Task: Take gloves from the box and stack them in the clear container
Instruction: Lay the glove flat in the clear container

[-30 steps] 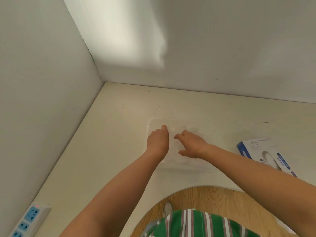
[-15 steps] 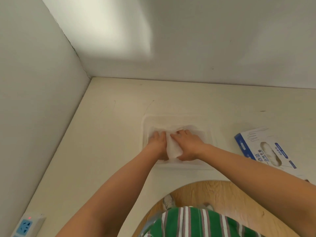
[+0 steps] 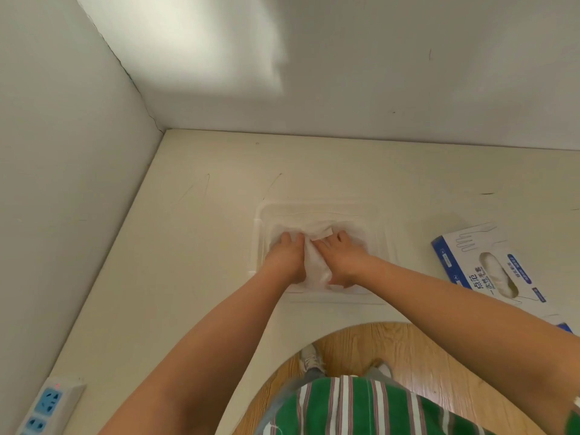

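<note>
The left hand (image 3: 284,259) and right hand (image 3: 342,260) press flat, fingers straight, on white gloves (image 3: 317,266) inside the container (image 3: 320,206) mid-way along the surface (image 3: 194,277); the box (image 3: 489,268) lies near its right edge.

A shallow clear container (image 3: 317,205) was set upright, open at the top. Thin white gloves (image 3: 317,266) were laid crumpled inside it, pressed down by the left hand (image 3: 284,259) and the right hand (image 3: 342,262). A white-and-blue glove box (image 3: 467,259) was laid flat, apart to its right, with more gloves seen through its oval opening.
</note>
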{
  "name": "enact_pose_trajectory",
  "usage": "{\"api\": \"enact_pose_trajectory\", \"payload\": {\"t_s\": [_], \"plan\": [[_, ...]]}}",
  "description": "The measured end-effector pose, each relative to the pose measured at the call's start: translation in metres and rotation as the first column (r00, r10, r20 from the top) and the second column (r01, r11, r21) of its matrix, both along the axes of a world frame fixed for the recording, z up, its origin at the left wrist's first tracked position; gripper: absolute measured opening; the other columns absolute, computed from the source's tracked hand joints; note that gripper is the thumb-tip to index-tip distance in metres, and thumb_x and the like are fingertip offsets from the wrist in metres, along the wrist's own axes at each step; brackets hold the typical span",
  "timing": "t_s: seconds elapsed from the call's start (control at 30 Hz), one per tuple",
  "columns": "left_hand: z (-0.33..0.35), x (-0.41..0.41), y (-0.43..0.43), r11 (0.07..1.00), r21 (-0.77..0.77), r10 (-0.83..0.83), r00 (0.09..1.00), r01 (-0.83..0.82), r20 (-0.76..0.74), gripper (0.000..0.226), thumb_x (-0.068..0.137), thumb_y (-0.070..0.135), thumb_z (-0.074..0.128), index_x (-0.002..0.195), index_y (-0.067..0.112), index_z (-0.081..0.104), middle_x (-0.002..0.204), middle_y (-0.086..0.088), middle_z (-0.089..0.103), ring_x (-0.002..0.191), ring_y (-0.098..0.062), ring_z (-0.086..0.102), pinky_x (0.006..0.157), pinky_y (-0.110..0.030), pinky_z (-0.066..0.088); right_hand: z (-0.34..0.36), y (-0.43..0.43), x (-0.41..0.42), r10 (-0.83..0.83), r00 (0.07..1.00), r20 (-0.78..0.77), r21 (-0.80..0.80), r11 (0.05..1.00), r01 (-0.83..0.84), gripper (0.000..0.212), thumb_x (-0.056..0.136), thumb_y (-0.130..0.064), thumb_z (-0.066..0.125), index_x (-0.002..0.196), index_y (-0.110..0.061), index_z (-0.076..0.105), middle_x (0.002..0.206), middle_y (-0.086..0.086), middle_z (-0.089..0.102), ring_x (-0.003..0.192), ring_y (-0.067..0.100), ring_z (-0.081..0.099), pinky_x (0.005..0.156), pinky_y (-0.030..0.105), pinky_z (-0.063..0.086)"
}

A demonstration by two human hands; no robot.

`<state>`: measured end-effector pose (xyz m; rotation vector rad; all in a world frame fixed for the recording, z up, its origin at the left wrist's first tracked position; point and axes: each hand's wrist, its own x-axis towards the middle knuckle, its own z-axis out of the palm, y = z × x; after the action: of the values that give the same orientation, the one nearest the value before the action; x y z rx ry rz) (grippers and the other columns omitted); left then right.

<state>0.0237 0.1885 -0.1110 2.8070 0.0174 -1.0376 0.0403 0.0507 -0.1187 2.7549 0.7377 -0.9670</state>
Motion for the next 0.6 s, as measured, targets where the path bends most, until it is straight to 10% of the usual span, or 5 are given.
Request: {"api": "enact_pose_trajectory", "payload": {"t_s": [0.17, 0.37, 0.6], "plan": [[0.035, 0.008, -0.005, 0.994, -0.011, 0.109, 0.939, -0.112, 0.326, 0.032, 0.093, 0.018, 0.047, 0.122, 0.018, 0.060, 0.115, -0.003, 0.066, 0.102, -0.023, 0.061, 0.074, -0.030, 0.046, 0.041, -0.017, 0.007, -0.111, 0.991, 0.070, 0.310, 0.947, 0.084, 0.063, 0.090, -0.030, 0.060, 0.147, -0.026, 0.034, 0.141, 0.002, 0.047, 0.127, 0.023, 0.046, 0.095, 0.038, 0.046], [0.068, 0.011, -0.066, 0.952, -0.267, 0.272, 0.819, -0.152, 0.505, 0.023, 0.094, 0.021, 0.044, 0.100, 0.017, 0.066, 0.089, -0.001, 0.068, 0.080, -0.022, 0.059, 0.065, -0.029, 0.042, 0.084, -0.080, 0.007, -0.468, 0.862, 0.195, 0.736, 0.651, 0.187, 0.018, 0.091, -0.021, 0.054, 0.103, -0.023, 0.067, 0.082, -0.009, 0.064, 0.071, 0.011, 0.055, 0.069, 0.031, 0.048], [0.069, 0.004, -0.183, 0.865, -0.501, 0.248, 0.866, 0.004, 0.434, 0.018, 0.093, 0.026, 0.049, 0.096, 0.016, 0.064, 0.081, -0.001, 0.067, 0.077, -0.022, 0.062, 0.068, -0.031, 0.048, 0.061, -0.221, -0.015, -0.693, 0.707, 0.139, 0.685, 0.583, 0.437, 0.013, 0.089, -0.018, 0.054, 0.095, -0.023, 0.065, 0.080, -0.005, 0.064, 0.070, 0.015, 0.059, 0.068, 0.036, 0.051]]}}
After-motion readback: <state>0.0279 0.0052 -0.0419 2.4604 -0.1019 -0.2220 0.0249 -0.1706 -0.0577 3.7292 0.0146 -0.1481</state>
